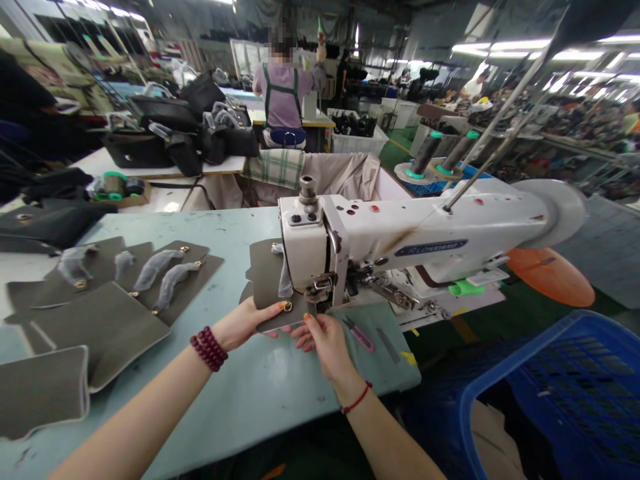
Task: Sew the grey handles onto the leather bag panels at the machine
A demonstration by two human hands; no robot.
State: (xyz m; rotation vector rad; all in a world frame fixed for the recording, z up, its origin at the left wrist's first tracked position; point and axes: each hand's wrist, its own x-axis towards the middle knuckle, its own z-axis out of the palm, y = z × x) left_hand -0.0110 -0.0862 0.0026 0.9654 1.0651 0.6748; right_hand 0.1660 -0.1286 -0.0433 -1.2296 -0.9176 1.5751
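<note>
A grey-brown bag panel [267, 283] lies under the head of a white sewing machine [305, 247]. My left hand [257, 317] grips the panel's near left edge, thumb on top beside a gold-coloured metal fitting [287, 306] and fingers beneath. A plastic-wrapped handle [285, 277] runs from that fitting up the panel, partly hidden by the machine. At the near right edge, close to the needle area, my right hand [323, 340] pinches the panel between thumb and fingers. The needle itself is too small to make out.
Pink thread snips [360, 335] lie right of my right hand. Similar panels [125, 313] with wrapped handles spread over the table's left side. A blue basket [470, 427] stands at the lower right. Black bags [165, 120] are piled behind; a person [283, 93] sits beyond.
</note>
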